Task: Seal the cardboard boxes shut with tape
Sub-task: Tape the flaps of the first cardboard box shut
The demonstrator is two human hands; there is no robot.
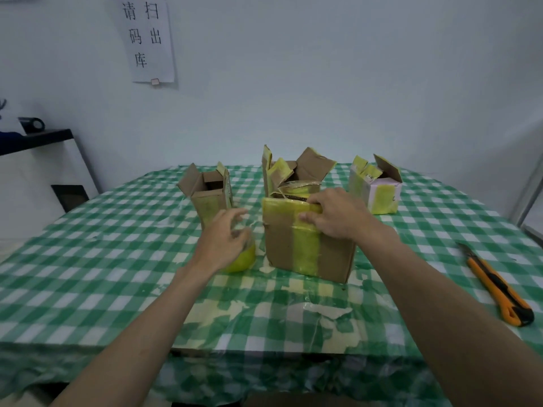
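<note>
Box (308,248) upright, tape stripe (307,251) vertical.

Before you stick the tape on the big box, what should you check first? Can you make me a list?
1. Flaps of the big box folded down: not ok, several stand up.
2. Box held steady: ok, right hand grips its front top edge.
3. Tape roll in reach: ok, left hand is on it.
4. Loose tape end found: cannot tell, blurred.
5. Knife handy for cutting: ok, on the tablecloth to the right, untouched.
</note>
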